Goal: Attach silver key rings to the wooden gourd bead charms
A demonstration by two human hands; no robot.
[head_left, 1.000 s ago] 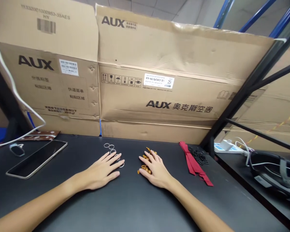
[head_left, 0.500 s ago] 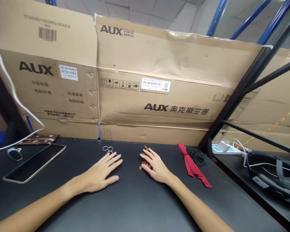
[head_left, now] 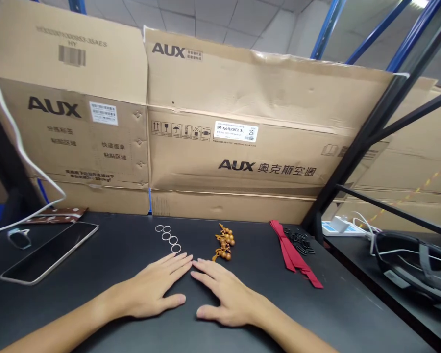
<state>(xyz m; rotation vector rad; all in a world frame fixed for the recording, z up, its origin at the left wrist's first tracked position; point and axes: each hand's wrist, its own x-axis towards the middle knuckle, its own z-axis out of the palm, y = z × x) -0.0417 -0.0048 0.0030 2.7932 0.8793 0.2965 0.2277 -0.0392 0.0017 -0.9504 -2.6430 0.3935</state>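
Note:
My left hand (head_left: 152, 287) lies flat on the dark table (head_left: 143, 338), palm down, fingers stretched and holding nothing. Just beyond its fingertips are several thin silver rings (head_left: 173, 240) in a slanting row. My right hand (head_left: 230, 294) also rests palm down with fingers spread and nothing in it; its fingertips come very close to those of the left. Behind the right hand sits a small cluster of brown wooden beads with orange-yellow cords (head_left: 225, 241). Red ribbon strips (head_left: 290, 252) lie farther right, beside a pile of small black pieces (head_left: 300, 241).
On the left are a phone (head_left: 49, 252), a watch-like item (head_left: 19, 238), a brown patterned pouch (head_left: 57, 215) and a white cable (head_left: 25, 147). Cardboard panels (head_left: 191, 162) stand along the back. Black headgear (head_left: 415, 267) sits beyond the right edge.
Both hands have moved nearer to me, and the right one also leftward toward the left. The beads and the rings are now uncovered.

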